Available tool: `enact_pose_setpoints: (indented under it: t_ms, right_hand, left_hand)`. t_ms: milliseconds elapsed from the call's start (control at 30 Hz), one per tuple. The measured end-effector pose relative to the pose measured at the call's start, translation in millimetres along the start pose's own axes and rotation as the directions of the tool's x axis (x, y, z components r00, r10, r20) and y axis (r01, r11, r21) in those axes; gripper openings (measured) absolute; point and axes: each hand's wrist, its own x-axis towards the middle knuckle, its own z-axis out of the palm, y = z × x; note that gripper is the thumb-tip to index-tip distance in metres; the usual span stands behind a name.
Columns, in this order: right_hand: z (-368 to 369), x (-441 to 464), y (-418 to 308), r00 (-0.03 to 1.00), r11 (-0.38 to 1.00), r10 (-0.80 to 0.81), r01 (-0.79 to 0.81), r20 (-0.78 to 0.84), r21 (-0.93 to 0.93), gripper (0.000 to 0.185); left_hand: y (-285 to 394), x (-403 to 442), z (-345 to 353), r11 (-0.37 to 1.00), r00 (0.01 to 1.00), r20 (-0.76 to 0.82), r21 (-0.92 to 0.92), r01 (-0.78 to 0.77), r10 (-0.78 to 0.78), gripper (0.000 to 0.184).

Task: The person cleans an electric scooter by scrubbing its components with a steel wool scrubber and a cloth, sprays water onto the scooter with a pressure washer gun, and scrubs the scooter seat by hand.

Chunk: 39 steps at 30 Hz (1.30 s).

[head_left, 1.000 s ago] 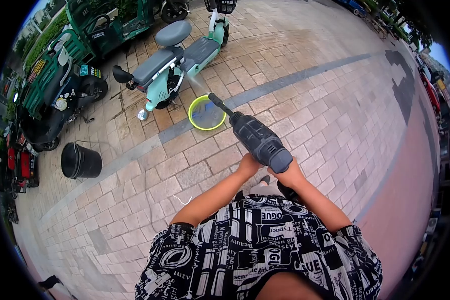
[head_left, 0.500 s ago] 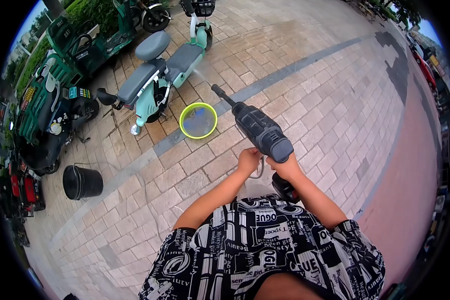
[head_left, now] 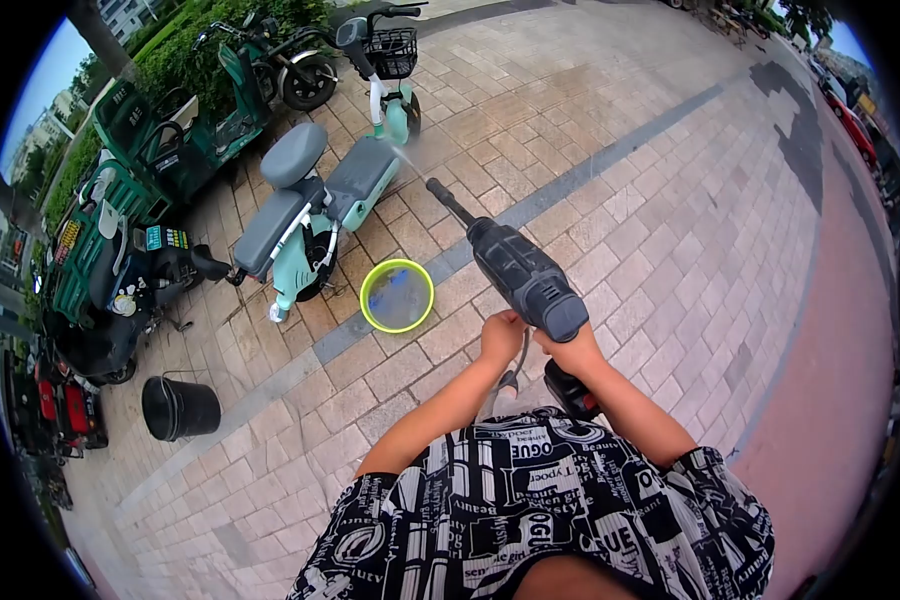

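My right hand (head_left: 573, 350) is wrapped round the grip of a black cordless pressure washer gun (head_left: 525, 275), mostly hidden under its body. Its nozzle points up and left, and a fine water spray (head_left: 402, 155) leaves the tip toward the front of the footboard on a mint-green electric scooter (head_left: 355, 185). Beneath the gun, my left hand (head_left: 503, 336) is closed at the grey hose (head_left: 522, 358), its fingertips partly hidden. A yellow-rimmed basin (head_left: 398, 326) holding cloudy water and something blue stands on the paving between me and the scooter.
A black bucket (head_left: 180, 408) stands on the left. Behind the scooter are a green cargo tricycle (head_left: 160, 150), a dark scooter (head_left: 120, 290) and a parked motorbike (head_left: 305, 80) by the hedge. Brick paving (head_left: 650, 250) spreads right to a reddish lane (head_left: 820, 400).
The view has tilted up, so the scooter, basin and bucket appear lower. The spray has shifted along the scooter toward its front. Both hands keep their hold.
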Motion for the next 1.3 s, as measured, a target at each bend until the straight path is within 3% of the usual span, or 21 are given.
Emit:
enact_pose_setpoints:
  t_ms: [33, 100, 200, 267, 300, 367, 500, 567, 700, 767, 900, 967, 1133, 1233, 1300]
  right_hand:
    - [-4.8, 5.5, -0.1, 1.000, 1.000, -0.020, 0.021, -0.011, 0.016, 0.018]
    - [-16.5, 20.0, -0.9, 0.999, 0.998, -0.049, 0.050, -0.022, 0.034, 0.019]
    - [-33.7, 37.4, -3.7, 0.999, 0.999, -0.031, 0.032, 0.027, -0.044, 0.035]
    - [-44.7, 45.8, -13.9, 0.983, 0.949, -0.159, 0.178, 0.093, -0.260, 0.033]
    - [-48.5, 50.7, -11.0, 0.981, 0.947, -0.165, 0.185, 0.098, -0.262, 0.033]
    - [-53.0, 59.0, -3.0, 0.997, 0.994, -0.065, 0.068, 0.047, -0.082, 0.030]
    - [-61.6, 66.3, -8.7, 0.999, 0.998, -0.026, 0.027, 0.019, -0.058, 0.029]
    - [-64.3, 71.4, -8.2, 0.964, 0.921, -0.255, 0.264, 0.071, -0.287, 0.030]
    - [-65.7, 84.8, -23.8, 0.983, 0.950, -0.119, 0.153, 0.138, -0.271, 0.036]
    - [-63.7, 91.2, -34.5, 0.995, 0.976, -0.078, 0.090, 0.068, -0.197, 0.036]
    - [-60.3, 109.9, -41.0, 0.980, 0.940, -0.167, 0.190, 0.104, -0.284, 0.035]
    - [-54.6, 118.7, -49.8, 0.965, 0.892, -0.242, 0.263, 0.104, -0.367, 0.033]
    - [-33.8, 157.0, -72.8, 0.980, 0.890, -0.150, 0.191, 0.131, -0.413, 0.031]
    - [-24.4, 171.0, -98.5, 0.988, 0.947, -0.147, 0.153, 0.043, -0.282, 0.029]
    - [-18.4, 178.1, -107.6, 0.975, 0.888, -0.197, 0.222, 0.102, -0.403, 0.028]
  left_hand:
    - [8.2, 4.4, 3.6, 1.000, 1.000, -0.005, 0.000, -0.011, 0.011, 0.020]
    - [25.5, 11.5, 10.5, 0.984, 0.970, -0.168, -0.010, -0.178, 0.174, 0.021]
    - [44.7, 25.3, 17.9, 0.977, 0.958, -0.216, -0.061, -0.203, 0.186, 0.021]
    - [50.3, 35.0, 25.3, 0.966, 0.950, -0.242, -0.116, -0.229, 0.196, 0.021]
    - [51.7, 39.3, 28.4, 0.970, 0.956, -0.221, -0.108, -0.220, 0.192, 0.020]
    - [53.7, 46.3, 33.9, 0.972, 0.960, -0.204, -0.098, -0.213, 0.190, 0.019]
    - [71.6, 48.8, 33.9, 0.983, 0.976, -0.154, -0.072, -0.169, 0.156, 0.016]
    - [70.3, 59.3, 34.9, 0.951, 0.937, -0.188, -0.041, -0.308, 0.295, 0.015]
    - [84.8, 73.1, 29.3, 0.934, 0.919, -0.184, -0.019, -0.357, 0.348, 0.014]
    - [95.0, 76.7, 24.6, 0.967, 0.961, -0.132, -0.040, -0.250, 0.243, 0.014]
    - [88.5, 101.3, 17.8, 0.968, 0.960, -0.147, -0.040, -0.248, 0.240, 0.013]
    - [95.8, 110.6, 5.6, 0.923, 0.930, -0.183, -0.165, -0.349, 0.319, 0.013]
    - [115.8, 133.2, -28.3, 0.932, 0.939, -0.177, -0.159, -0.325, 0.297, 0.013]
    - [124.6, 148.1, -50.0, 0.944, 0.959, -0.164, -0.201, -0.262, 0.232, 0.012]
    - [129.6, 158.6, -64.3, 0.907, 0.923, -0.143, -0.184, -0.379, 0.357, 0.012]
